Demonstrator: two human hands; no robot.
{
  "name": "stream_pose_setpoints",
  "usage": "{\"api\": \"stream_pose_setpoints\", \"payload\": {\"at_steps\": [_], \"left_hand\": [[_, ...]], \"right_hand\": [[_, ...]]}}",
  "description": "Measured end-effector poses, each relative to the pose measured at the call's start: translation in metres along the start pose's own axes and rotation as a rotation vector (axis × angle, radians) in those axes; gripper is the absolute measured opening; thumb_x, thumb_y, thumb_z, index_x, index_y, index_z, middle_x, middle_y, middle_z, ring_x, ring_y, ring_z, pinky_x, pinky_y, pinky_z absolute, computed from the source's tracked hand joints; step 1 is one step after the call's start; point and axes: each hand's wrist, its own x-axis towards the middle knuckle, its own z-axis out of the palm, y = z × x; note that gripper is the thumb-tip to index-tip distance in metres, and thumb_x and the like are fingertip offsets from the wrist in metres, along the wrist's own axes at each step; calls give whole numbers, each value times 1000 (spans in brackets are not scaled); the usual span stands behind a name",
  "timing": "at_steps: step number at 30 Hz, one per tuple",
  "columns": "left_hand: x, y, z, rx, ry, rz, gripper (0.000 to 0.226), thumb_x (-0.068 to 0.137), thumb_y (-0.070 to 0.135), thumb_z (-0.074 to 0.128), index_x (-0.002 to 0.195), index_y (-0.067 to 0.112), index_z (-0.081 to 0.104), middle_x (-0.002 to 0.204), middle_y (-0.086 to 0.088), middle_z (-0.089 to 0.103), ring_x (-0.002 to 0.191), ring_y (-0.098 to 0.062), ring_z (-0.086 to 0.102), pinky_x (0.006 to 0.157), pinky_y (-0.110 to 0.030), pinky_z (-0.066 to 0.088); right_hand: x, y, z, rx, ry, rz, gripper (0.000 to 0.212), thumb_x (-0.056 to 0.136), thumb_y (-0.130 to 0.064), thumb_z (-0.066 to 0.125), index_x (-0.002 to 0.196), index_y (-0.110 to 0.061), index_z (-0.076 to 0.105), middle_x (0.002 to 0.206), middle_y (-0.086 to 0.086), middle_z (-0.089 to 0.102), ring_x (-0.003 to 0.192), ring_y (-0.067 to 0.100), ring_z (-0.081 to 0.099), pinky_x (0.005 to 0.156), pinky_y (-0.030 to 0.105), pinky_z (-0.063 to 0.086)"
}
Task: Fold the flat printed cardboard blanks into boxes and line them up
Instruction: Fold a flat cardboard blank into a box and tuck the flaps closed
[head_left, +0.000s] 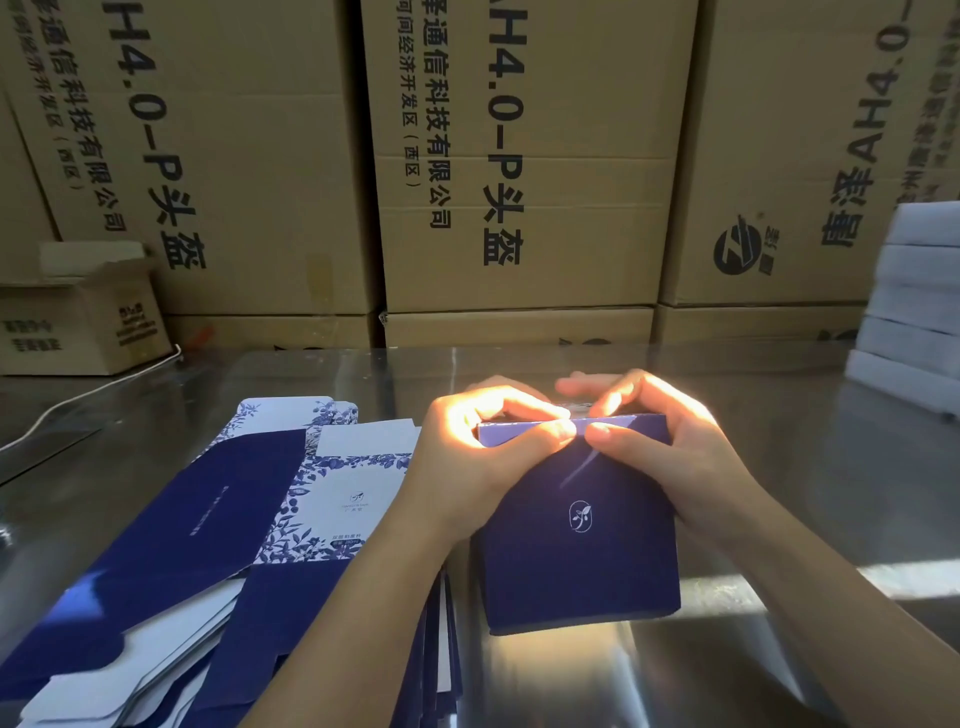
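A wall of big brown cartons (519, 156) with black print stands behind the blue box (582, 561), well apart from it. The shiny metal table (810, 467) lies under the box and spreads out to every side of it. Just left of the box, a fanned pile of flat blanks (208, 519) rests on the table, dark blue with white panels and a blue leaf pattern; the left forearm crosses over the pile's near right corner. Far to the right of the box, at the frame's edge, is a stack of white blocks (914, 291). Far to the left and behind the box sits a small open brown carton (83, 317).

The box itself stands folded up on the table, its dark blue face with a small white oval leaf mark turned to the camera. The left hand (467, 457) and the right hand (675, 447) both grip its top. The thumbs press side by side on the front top edge, and the fingers curl over the far side. Sunlight washes out the knuckles. A thin white cable (78, 395) runs across the table far left of the box.
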Motion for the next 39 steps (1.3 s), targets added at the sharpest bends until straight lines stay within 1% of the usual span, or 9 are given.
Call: {"api": "stream_pose_setpoints", "payload": {"at_steps": [9,13,16,20,27,30,35,37,39], "left_hand": [[1,-1,2,-27,7,-9,8,69,25,70,70,19,74,80,12,69,78,-2,63,65,-10,45],[0,-2,2,63,18,14,6,71,29,68,71,25,71,82,15,67,80,-2,63,64,-9,44],[0,-1,0,63,21,22,3,70,25,65,69,23,67,80,15,67,75,0,61,64,-9,45],[1,2,-1,51,46,38,5,68,21,62,66,17,63,79,12,67,72,-2,59,64,-9,43],[1,3,0,38,66,23,8,68,18,60,61,20,64,75,12,67,68,0,59,60,-9,44],[1,7,2,25,74,2,9,67,18,60,59,21,63,75,12,67,66,0,58,58,-9,43],[4,21,-3,-113,74,-144,6,63,22,64,60,20,68,77,12,69,61,-2,56,52,-13,43],[5,24,-1,-121,74,-239,10,61,26,66,63,17,69,72,9,68,58,-6,54,48,-16,42],[5,25,1,-117,95,-323,22,59,29,67,68,8,65,64,1,60,55,-12,48,45,-17,37]], "right_hand": [[2,2,0,29,9,41,7,72,-22,70,67,-23,66,111,-9,70,120,-3,52,96,39,41],[1,0,0,63,2,55,7,64,-30,70,65,-26,64,113,-8,69,120,-2,52,92,34,41],[1,-1,-1,103,-15,61,13,70,-16,63,64,-27,61,115,-8,68,119,2,55,90,36,44],[0,-3,-2,154,-15,71,17,72,-13,59,62,-26,59,117,-7,68,113,9,60,81,33,48],[3,-6,-2,179,-19,102,19,71,-10,60,59,-25,64,113,-3,70,124,2,50,102,42,35],[1,-12,-1,182,3,124,18,71,-12,61,58,-24,63,113,-6,70,120,8,55,95,38,41],[-2,-33,-1,235,-12,183,11,70,-16,63,61,-22,62,111,-7,71,88,15,71,62,22,55],[-2,-39,-6,258,12,225,8,66,-14,66,65,-22,63,108,-5,72,88,15,71,64,24,56],[-1,-40,-11,233,59,261,12,62,-11,69,67,-22,68,107,-4,72,94,16,70,76,31,56]]}}
